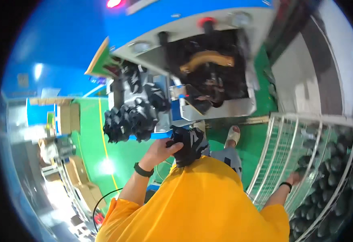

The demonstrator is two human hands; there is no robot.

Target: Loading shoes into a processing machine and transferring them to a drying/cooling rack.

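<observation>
My left hand [160, 152] is closed around a black shoe upper with white marks [189, 142], held against the front of my yellow shirt. Out to the right, my right hand [295, 177] reaches into a white wire cage [274, 153]. Its fingertips are at a dark rounded piece [304, 162] that resembles a shoe last; blur and the bars hide whether they grip it. Many similar dark pieces [325, 193] lie heaped in the cage. More black shoe uppers [134, 119] stand bunched on a rack ahead of me, left of the machine.
A blue and grey machine [241, 44] with a red button [207, 22] and a tan curved part [206, 59] stands in front. Cardboard boxes [69, 118] and shelving are at the left. The floor [88, 141] is green with a yellow line. A wall rises at the right.
</observation>
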